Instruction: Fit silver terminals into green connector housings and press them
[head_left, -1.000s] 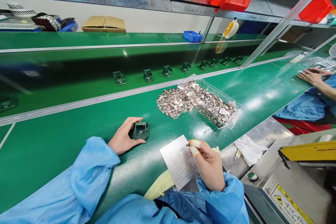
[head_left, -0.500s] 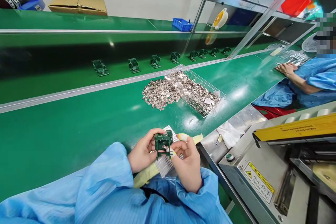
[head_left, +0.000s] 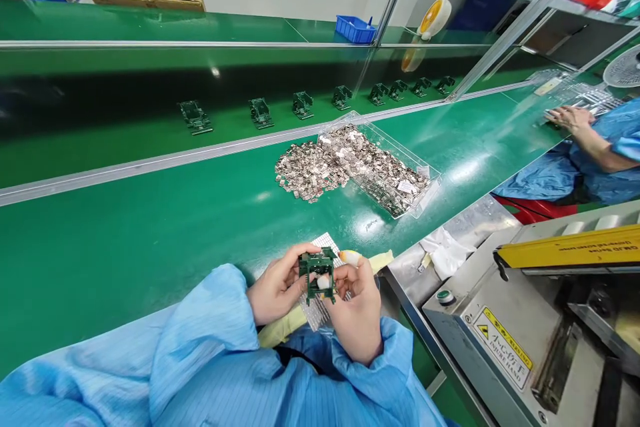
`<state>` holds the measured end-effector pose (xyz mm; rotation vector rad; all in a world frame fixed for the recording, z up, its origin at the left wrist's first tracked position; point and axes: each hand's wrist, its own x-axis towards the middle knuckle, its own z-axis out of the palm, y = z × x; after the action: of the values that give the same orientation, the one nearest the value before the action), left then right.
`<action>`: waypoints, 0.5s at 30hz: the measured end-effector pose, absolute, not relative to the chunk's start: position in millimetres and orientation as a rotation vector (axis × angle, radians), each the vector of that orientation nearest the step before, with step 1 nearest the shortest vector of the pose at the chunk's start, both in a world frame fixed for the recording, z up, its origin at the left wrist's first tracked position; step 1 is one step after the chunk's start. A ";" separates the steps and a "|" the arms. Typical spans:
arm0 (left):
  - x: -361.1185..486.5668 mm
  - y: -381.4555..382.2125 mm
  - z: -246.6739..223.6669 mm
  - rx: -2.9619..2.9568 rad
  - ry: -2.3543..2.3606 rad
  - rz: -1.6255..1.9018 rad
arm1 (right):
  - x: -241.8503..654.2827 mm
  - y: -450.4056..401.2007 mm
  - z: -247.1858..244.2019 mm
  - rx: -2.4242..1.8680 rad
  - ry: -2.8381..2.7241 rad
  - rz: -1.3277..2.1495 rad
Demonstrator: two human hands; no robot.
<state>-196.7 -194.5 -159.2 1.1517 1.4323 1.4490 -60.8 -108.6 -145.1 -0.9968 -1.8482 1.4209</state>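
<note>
My left hand (head_left: 278,287) grips the left side of a green circuit board panel (head_left: 326,255), an open frame held up in front of me. On its right side, my right hand (head_left: 356,300) has its fingers closed at the board's edge, with a white-covered fingertip showing through the opening. Whether a small part is pinched there is hidden. Beneath both hands lies a sheet with a grid of small silvery pieces (head_left: 316,317), over a pale yellow strip (head_left: 280,328). Beyond them, small metal parts (head_left: 311,170) are heaped beside a clear plastic tray (head_left: 425,195) full of the same parts.
Several green circuit boards (head_left: 260,112) stand in a row on the back conveyor (head_left: 100,140). To my right is a grey machine (head_left: 465,327) with a yellow bar. A co-worker's hands (head_left: 575,119) work at the far right. A blue bin (head_left: 355,30) sits on the shelf.
The white-covered fingertip now shows inside the board's opening, where before it was at the lower right edge. The view has shifted slightly; both hands stay on the board.
</note>
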 end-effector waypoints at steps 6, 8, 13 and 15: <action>-189.8 -192.9 -154.1 1.074 1.459 1.572 | -61.0 -113.7 -146.6 -1.000 -1.815 1.349; -186.8 -192.6 -153.4 1.009 1.450 1.615 | -62.7 -115.0 -145.1 -0.992 -1.760 1.361; -182.8 -195.1 -156.6 0.927 1.503 1.616 | -68.7 -116.2 -142.5 -0.971 -1.631 1.588; -182.3 -196.1 -157.3 0.938 1.524 1.613 | -70.7 -116.1 -143.4 -0.984 -1.581 1.633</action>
<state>-182.3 -196.1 -157.3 0.9377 1.5239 1.6132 -70.7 -116.1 -143.4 -0.9836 -1.5811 1.6327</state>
